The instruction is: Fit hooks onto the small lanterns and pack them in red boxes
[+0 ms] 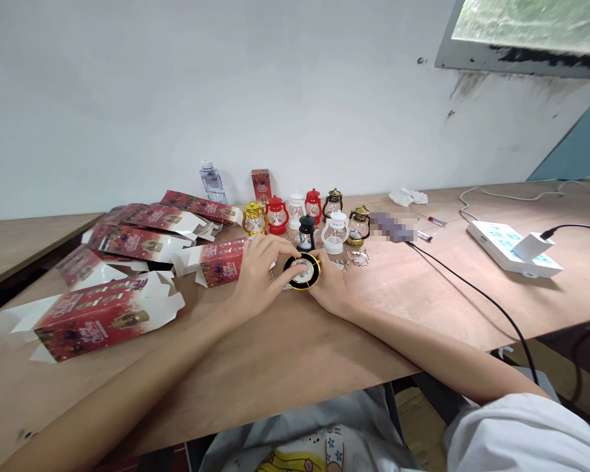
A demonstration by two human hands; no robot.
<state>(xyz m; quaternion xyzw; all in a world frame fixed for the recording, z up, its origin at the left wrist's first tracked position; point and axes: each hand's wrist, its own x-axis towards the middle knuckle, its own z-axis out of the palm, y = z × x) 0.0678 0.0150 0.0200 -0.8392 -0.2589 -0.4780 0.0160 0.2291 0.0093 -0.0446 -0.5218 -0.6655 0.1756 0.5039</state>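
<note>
Both my hands meet over a small black lantern with a gold rim (302, 271), which lies on the wooden table (423, 295) with its round base facing me. My left hand (260, 269) curls around its left side, fingers closed on it. From the right, my right hand (330, 285) grips the same lantern. Just behind them stands a cluster of several mini lanterns (307, 219) in gold, red, white and black. Small metal parts (356, 257) lie beside my right hand.
Several open red cartons (103, 314) lie scattered on the left. A water bottle (211, 180) and an upright red box (261, 183) stand by the wall. A white power strip (511, 246), a black cable (472, 288), a screwdriver (435, 221) and crumpled tissue (408, 195) are on the right.
</note>
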